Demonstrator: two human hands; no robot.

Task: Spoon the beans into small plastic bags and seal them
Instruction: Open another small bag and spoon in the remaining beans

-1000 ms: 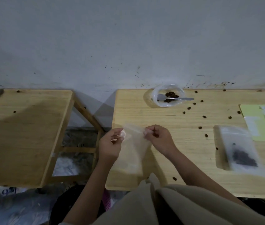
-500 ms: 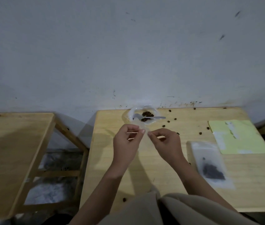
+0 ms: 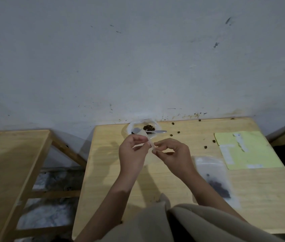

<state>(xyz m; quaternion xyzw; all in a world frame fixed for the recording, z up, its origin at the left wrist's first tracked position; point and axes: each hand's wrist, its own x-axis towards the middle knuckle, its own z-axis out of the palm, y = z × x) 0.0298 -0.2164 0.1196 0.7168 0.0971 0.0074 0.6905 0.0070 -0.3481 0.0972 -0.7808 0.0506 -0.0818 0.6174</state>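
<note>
**Opening the mouth of an empty bag**

I have both hands raised above the middle of the desk point(image 3: 155, 182), working at the top of a small clear plastic bag point(image 3: 150, 155). My left hand point(image 3: 132, 153) pinches one side of the bag's mouth between thumb and fingertips; my right hand point(image 3: 174, 154) pinches the other side, just beside the left. The film hangs down between my wrists, and I see no beans in it, though it is faint against the wood.

The bag looks thin, limp and nearly weightless, and I judge it slippery, its two layers likely to cling together. The best hold is on the stiffer sealing strip at the rim, one layer per hand, pulling gently apart; lower down the film would only crumple.

The bowl point(image 3: 131, 127) sits at the far edge of the desk, against the wall, with a few dark beans point(image 3: 148, 127) in it and the spoon point(image 3: 157, 131) resting across its rim. Loose beans point(image 3: 205, 147) lie scattered toward the far right corner. A filled bag point(image 3: 211, 175) lies flat near my right forearm, just beside a yellow sheet point(image 3: 253, 151) by the right edge.
</note>
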